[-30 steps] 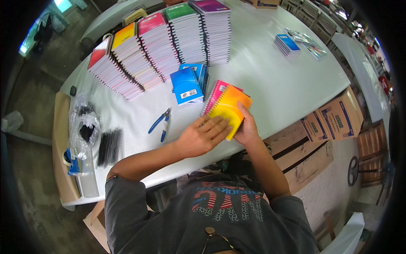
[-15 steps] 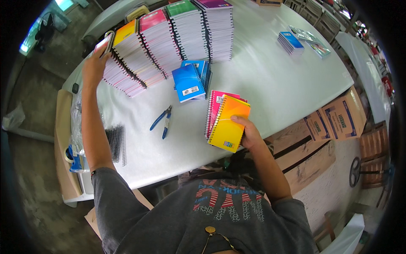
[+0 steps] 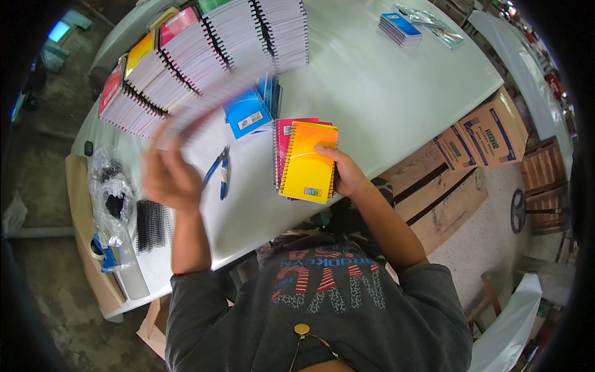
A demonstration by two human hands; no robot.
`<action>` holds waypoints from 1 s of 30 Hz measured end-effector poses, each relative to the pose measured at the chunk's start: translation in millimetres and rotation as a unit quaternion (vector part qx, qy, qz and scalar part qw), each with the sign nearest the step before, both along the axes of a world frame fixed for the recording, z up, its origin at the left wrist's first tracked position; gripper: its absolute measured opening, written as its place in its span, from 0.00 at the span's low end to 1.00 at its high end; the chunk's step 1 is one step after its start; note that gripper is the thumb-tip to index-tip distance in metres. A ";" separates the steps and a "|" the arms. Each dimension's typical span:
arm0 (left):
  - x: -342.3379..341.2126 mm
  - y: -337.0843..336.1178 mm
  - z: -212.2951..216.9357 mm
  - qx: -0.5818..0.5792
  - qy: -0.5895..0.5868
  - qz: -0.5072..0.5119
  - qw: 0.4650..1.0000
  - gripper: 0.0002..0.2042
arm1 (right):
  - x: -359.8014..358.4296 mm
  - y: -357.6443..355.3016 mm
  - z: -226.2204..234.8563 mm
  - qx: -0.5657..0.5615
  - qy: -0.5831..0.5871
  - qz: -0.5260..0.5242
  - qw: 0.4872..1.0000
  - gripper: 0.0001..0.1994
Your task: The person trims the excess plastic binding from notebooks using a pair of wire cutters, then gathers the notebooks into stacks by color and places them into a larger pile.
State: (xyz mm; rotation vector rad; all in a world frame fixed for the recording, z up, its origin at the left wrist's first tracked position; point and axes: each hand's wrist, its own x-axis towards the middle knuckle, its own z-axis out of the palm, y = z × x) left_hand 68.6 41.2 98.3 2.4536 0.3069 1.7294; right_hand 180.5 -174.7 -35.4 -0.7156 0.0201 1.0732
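My right hand (image 3: 344, 173) grips a yellow-orange spiral notebook (image 3: 312, 161), thumb on its cover, with a pink spiral notebook (image 3: 280, 149) beneath it. Smeared by motion, my left hand (image 3: 172, 173) holds a thin notebook (image 3: 220, 105), seen nearly edge-on, whose cover colour is hard to make out. Behind that blur lie several blue spiral notebooks (image 3: 248, 113), partly hidden. Blue-handled pliers (image 3: 223, 177) rest on the table between my hands. Tall notebook stacks stand at the far left, the nearest red-topped (image 3: 113, 87), then a yellow-topped one (image 3: 140, 54) and others.
Wire coils (image 3: 152, 226) and crumpled clear plastic (image 3: 113, 192) lie along the left edge of the white table (image 3: 372, 105). A small blue notebook stack (image 3: 400, 30) sits at the far right beside plastic packets (image 3: 447, 36). Cardboard boxes (image 3: 486, 136) stand past the right edge.
My left hand has come away from the leftmost stack toward me, now carrying a notebook. My right hand still holds the yellow and pink notebooks. The whole view has shifted somewhat.
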 end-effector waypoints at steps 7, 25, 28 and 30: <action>26.5 -32.9 -36.3 -0.417 0.028 -0.587 0.693 0.14 | 4.4 -3.6 -11.0 0.039 -0.018 0.043 0.998 0.32; 58.8 -67.8 -115.6 -0.588 0.283 -0.455 0.606 0.41 | 24.6 -26.7 22.2 -0.065 -0.502 -0.092 0.857 0.40; 69.3 -67.0 -140.7 -0.593 0.246 -0.465 0.610 0.38 | 21.4 -20.8 8.7 0.023 -0.515 -0.192 0.835 0.42; 70.3 -75.2 -147.9 -0.569 0.260 -0.447 0.640 0.37 | 15.4 -14.2 -11.3 -0.003 -0.489 -0.192 0.851 0.44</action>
